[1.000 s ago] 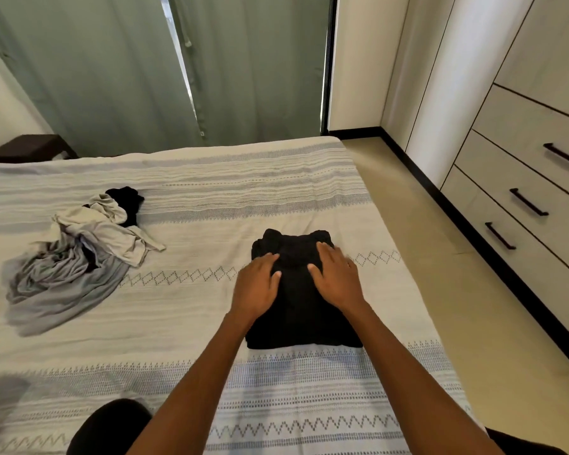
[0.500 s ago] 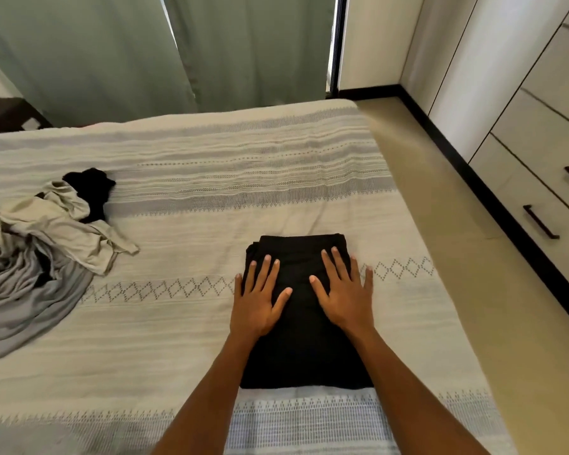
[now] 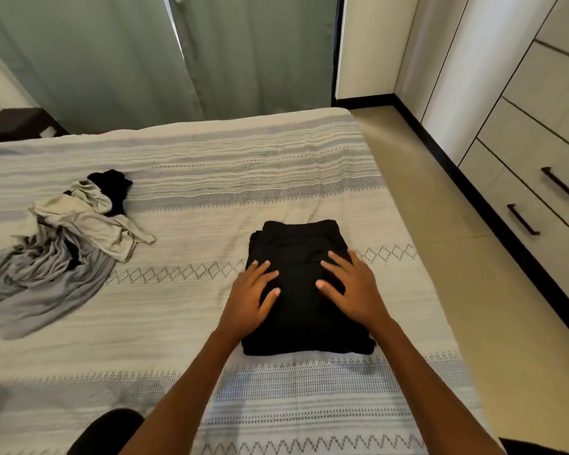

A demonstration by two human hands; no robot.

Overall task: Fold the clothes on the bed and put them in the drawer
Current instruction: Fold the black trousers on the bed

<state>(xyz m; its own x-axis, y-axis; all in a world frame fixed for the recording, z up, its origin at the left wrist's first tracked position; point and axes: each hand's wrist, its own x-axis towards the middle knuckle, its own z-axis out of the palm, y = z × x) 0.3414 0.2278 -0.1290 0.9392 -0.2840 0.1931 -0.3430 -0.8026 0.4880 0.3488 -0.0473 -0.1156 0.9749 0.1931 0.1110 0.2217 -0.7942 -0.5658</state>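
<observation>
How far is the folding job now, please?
Done: one black garment lies folded on the bed. In hand: left hand and right hand press it flat. Left: the unfolded pile waits, and the drawers are closed.

Both forearms are bare from the bottom of the frame to the wrists, with no sleeve, watch or bracelet on them. The left hand (image 3: 251, 297) and the right hand (image 3: 353, 289) wear no gloves or rings, and the fingernails are short and unpainted. A dark rounded shape (image 3: 107, 430) at the bottom edge may be a knee in black clothing.
</observation>
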